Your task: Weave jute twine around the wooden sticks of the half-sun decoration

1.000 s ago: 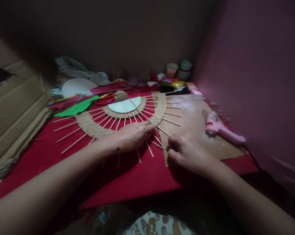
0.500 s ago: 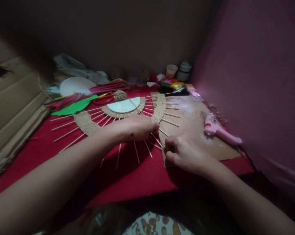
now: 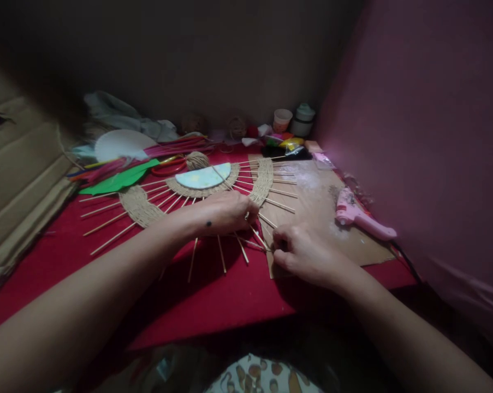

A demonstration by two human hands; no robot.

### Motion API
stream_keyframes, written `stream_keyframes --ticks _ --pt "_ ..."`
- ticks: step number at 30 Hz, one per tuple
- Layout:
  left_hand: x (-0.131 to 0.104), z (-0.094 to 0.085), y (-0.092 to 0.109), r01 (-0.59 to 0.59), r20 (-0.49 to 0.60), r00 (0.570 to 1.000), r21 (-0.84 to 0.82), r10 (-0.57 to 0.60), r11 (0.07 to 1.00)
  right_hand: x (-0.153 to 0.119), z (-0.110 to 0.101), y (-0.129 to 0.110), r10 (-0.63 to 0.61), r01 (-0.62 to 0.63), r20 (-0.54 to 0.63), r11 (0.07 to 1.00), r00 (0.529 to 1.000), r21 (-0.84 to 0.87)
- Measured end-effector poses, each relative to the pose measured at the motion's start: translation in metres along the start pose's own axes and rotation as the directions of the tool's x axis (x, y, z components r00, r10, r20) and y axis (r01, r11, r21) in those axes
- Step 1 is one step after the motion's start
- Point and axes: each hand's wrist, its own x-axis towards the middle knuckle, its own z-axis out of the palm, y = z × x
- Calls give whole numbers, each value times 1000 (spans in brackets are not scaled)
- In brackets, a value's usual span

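Note:
A half-round weaving of thin wooden sticks and tan twine [image 3: 264, 183] fans out over the table, around a pale blue half-disc [image 3: 203, 176]. My left hand [image 3: 232, 213] lies across its lower middle, fingers curled down on the sticks beside the woven band; the fingertips are partly hidden. To the right, my right hand [image 3: 301, 250] is closed in a pinch on a strand of twine [image 3: 252, 244] that runs back under the sticks. One stick end reaches close to its fingertips. Behind the half-disc sits a ball of twine [image 3: 197, 160], with a strand crossing the disc.
A cardboard sheet [image 3: 320, 218] lies under the right side, with a pink glue gun [image 3: 363, 215] on it. Green sheet [image 3: 119, 179], red-handled scissors [image 3: 170, 165] and a white plate [image 3: 123, 144] lie back left. A cup [image 3: 282, 120] and jar [image 3: 303, 120] stand behind.
The whole view has shifted slightly, so things sit a little further left. Both hands keep nearly the same places on the weaving, and the twine strand by the right hand shows more clearly.

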Motion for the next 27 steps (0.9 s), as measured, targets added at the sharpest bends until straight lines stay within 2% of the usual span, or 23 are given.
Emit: stream_keyframes --ticks 2,6,9,12,17,20,24,27 --pt "-1 0 0 -7 4 1000 -9 7 1000 1 0 0 17 -18 -17 999 1000 -38" --pt "-4 -1 2 -21 32 999 -2 21 1000 8 -2 3 -1 -17 -127 990 992 -141" --pt "-6 -4 0 -49 40 998 -20 49 999 21 -7 7 -48 0 -219 977 974 -215" --pt "-10 -6 -8 -19 5 1000 -54 20 998 39 -13 13 -81 4 -315 972 946 -236" --pt "-18 2 -25 44 -142 989 24 -40 999 62 -12 21 -135 138 -382 990 914 -19" --pt "-22 12 -28 64 -151 987 24 -60 998 63 -7 19 -61 141 -366 971 928 194" --pt "-24 18 -24 75 -178 981 -36 -80 997 57 -4 10 88 8 -142 822 986 569" --pt "-26 16 -21 78 -146 986 -36 -83 996 53 -2 6 89 -31 -49 730 995 683"
